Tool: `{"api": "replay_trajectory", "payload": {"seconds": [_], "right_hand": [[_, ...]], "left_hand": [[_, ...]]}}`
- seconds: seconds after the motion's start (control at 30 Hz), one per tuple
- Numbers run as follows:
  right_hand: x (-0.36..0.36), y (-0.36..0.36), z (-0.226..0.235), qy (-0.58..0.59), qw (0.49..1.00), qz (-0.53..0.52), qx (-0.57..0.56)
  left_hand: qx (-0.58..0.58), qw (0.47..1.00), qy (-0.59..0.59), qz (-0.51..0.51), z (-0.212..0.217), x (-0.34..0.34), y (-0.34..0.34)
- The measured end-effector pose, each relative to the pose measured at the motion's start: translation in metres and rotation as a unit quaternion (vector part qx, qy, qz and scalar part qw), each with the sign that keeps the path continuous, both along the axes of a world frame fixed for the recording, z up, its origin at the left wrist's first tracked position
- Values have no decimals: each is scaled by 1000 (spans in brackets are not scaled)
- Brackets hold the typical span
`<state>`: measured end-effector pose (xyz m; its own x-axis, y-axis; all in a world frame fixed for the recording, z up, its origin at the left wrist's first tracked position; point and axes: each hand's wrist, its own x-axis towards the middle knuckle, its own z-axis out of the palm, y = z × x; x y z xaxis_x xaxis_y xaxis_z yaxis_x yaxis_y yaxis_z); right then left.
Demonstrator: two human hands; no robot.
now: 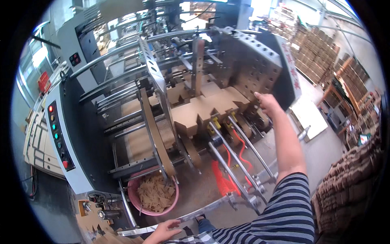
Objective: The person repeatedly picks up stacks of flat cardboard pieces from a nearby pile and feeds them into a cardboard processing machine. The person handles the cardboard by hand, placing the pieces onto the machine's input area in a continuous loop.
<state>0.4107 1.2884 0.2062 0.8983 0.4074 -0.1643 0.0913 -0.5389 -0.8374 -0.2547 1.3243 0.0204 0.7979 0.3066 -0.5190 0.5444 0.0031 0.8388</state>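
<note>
My right hand (267,103) reaches out over the right side of the machine, beside a perforated metal side plate (254,75). Its fingers look curled, and whatever lies inside them is hidden. Just left of it, brown cardboard blanks (211,103) with notched edges lie in the machine's feed area, between upright metal guides. Low in the view, my left hand (164,230) is close to the machine's front metal rail (183,216). The left fingers are stretched out, and nothing shows in them.
A pink basin (176,198) of cardboard scraps stands beneath the machine. Steel rods (231,162) and red hoses (228,156) jut toward me. A button panel (59,138) is on the left. Stacked cardboard (349,191) stands at right, with more stacks (315,51) behind.
</note>
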Motion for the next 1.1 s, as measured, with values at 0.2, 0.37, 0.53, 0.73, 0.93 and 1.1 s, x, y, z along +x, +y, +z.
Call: {"api": "replay_trajectory", "payload": {"seconds": [0.2,0.37,0.53,0.73,0.93,1.1], "right_hand": [[-152,-253,183,-142,989,-35,16],[-350,-504,267,-213,956,-201,-30],[-525,-760,296,-202,886,-323,-266],[-762,-1017,261,-21,752,-486,-444],[-851,-1195,132,52,802,-523,-283],[-805,-1280,48,23,877,-416,-239]], "left_hand": [[31,985,-115,-121,57,3,-57],[-22,943,-194,-270,82,-21,-177],[-55,891,-237,-383,112,-51,-321],[-100,828,-154,-529,124,-113,-480],[-229,802,-43,-549,120,-176,-641],[-245,919,-69,-300,132,-211,-775]]}}
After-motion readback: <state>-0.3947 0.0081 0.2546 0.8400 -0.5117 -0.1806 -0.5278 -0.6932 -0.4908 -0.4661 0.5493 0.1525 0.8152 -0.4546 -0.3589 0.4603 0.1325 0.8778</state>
